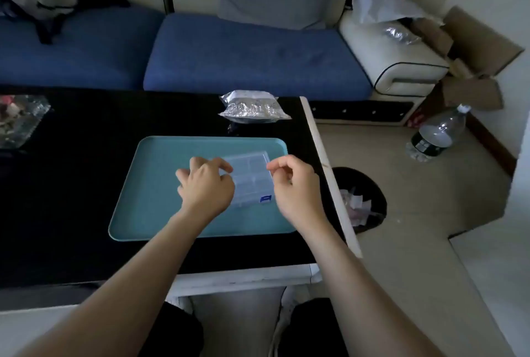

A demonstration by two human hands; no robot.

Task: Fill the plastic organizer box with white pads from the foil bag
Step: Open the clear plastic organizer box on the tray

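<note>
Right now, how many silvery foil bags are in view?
2: one foil bag on the table beyond the teal tray; a second bag, crumpled, less clear, on the sofa's armrest. Others may be hidden.

Plastic organizer box (252, 179): clear, shallow and rectangular, with inner dividers showing as a grid of compartments. It has a small blue label at its near right corner. It lies flat on the right half of a teal tray (149, 184), left part hidden; contents too blurred to tell.

Foil bag (252, 107): silver and crinkled, lying on the black tabletop (86, 127) just beyond the tray's far edge. It is apart from the box.
</note>
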